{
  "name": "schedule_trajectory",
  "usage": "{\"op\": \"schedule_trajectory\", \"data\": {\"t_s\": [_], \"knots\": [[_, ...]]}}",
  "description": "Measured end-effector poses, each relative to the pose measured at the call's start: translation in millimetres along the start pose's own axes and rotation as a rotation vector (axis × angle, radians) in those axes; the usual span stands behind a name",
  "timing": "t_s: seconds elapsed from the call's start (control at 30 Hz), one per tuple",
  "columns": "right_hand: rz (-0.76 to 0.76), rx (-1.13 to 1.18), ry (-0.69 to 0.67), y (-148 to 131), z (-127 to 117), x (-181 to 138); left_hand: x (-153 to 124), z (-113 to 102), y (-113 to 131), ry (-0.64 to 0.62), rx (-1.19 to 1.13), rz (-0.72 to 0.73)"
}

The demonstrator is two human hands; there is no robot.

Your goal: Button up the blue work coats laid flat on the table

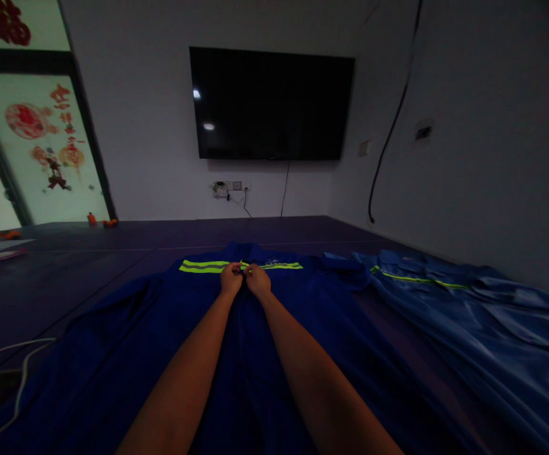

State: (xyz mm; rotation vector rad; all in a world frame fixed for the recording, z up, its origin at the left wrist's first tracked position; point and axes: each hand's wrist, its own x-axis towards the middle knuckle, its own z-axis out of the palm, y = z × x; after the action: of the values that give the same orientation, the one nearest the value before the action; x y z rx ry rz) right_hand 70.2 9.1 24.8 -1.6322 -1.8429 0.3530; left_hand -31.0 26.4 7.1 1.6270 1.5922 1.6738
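A dark blue work jacket [303,303] with a yellow-green and grey reflective band across its chest lies spread out in front of me, collar at the far end. Both hands meet at the middle of the chest, on the front opening. My left hand [231,279] pinches the left edge of the jacket front beside the band. Close against it, my right hand [258,279] has its fingers closed on the other edge. The fingertips almost touch, and any small fastener between them is too small to make out. Light lettering shows on the chest, right of my hands.
More blue clothing [468,316] with a yellow-green stripe lies on the right. A white cable [23,379] loops at the lower left. On the back wall hang a television [274,104] and sockets [231,186]. Small orange objects [92,218] stand near the door.
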Motion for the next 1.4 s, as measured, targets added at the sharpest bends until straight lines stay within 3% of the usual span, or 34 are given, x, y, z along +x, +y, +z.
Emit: {"op": "schedule_trajectory", "data": {"t_s": [1.0, 1.4], "knots": [[-0.002, -0.002, 0.056, 2.5, 1.4, 1.8, 0.8, 0.8, -1.7, -0.012, 0.011, 0.0], [-0.031, -0.028, 0.014, 0.0, -1.6, 0.2, 3.0, 5.4, -3.5, -0.096, -0.025, 0.012]]}}
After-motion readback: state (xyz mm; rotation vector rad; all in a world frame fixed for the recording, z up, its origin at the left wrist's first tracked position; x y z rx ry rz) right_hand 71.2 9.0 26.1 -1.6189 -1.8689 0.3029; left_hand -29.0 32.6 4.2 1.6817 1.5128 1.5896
